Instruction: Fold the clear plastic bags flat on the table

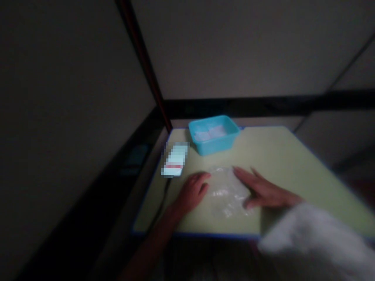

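A clear plastic bag (227, 195), shiny and wrinkled, lies flat on the pale yellow-green table (272, 150). My left hand (195, 190) rests at the bag's left edge, its fingers loosely bent and pointing toward the bag. Blur hides whether those fingertips pinch the plastic. On the opposite side, my right hand (258, 189) lies on the bag's right part with fingers stretched out and the thumb apart. Behind the bag stands a turquoise plastic basket (216, 146) with whitish, flat pieces inside that are too blurred to name.
Left of the basket lies a lit phone (175, 160), its screen pixelated, with a dark cable (164, 199) running toward the table's front edge. Walls rise behind and to the left. A blue edging (216, 235) borders the table. The room is dim.
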`<move>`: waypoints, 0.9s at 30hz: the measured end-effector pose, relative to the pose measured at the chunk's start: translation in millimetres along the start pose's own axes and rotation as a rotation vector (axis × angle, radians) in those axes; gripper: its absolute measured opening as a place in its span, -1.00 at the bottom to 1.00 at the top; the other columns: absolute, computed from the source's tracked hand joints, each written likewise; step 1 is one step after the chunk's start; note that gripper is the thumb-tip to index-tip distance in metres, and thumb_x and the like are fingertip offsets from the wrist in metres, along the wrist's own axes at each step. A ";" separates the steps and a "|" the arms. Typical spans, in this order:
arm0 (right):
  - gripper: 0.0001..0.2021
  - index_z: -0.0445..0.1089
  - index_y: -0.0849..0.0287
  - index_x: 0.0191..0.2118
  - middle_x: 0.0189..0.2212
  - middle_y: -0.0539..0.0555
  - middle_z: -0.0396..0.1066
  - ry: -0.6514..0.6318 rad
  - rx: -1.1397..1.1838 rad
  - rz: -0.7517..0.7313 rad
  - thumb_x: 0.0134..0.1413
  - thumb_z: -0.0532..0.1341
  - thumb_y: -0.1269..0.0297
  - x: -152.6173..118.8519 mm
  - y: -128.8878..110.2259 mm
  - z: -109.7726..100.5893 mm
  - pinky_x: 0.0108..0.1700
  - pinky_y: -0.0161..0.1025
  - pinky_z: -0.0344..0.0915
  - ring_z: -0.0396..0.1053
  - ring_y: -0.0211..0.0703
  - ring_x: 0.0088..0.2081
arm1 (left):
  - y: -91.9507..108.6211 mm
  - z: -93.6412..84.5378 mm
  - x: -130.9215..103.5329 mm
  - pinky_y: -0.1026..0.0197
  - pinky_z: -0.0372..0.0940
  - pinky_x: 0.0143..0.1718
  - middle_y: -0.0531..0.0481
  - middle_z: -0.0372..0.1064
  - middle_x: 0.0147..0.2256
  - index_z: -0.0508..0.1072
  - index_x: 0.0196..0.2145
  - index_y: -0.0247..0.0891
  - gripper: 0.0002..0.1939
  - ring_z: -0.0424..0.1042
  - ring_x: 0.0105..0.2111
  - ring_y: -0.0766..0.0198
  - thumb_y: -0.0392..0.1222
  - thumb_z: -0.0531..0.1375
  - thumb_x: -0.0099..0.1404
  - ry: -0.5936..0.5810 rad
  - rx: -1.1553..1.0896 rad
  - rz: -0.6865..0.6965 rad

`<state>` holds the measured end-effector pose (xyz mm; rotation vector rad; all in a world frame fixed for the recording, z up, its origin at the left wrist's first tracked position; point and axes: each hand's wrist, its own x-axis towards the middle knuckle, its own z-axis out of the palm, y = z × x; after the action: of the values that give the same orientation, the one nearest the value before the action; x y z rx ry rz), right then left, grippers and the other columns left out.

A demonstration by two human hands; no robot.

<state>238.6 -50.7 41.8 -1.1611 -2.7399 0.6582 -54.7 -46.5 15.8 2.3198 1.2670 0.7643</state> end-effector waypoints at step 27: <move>-0.27 -0.38 0.15 0.35 0.32 0.25 -0.19 0.267 -0.069 -0.182 0.23 -0.03 -0.05 -4.5 -15.2 27.6 0.24 0.13 -0.10 -0.16 0.07 0.30 | 8.5 -8.0 -30.8 0.00 -0.12 0.27 -0.12 -0.21 0.30 -0.12 0.29 -0.24 -0.32 -0.20 0.29 0.17 -0.24 0.08 0.29 -0.313 0.204 0.242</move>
<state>224.9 -73.0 23.7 -0.9200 -2.6150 0.3611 -67.9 -76.5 18.4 2.6623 0.9772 0.3322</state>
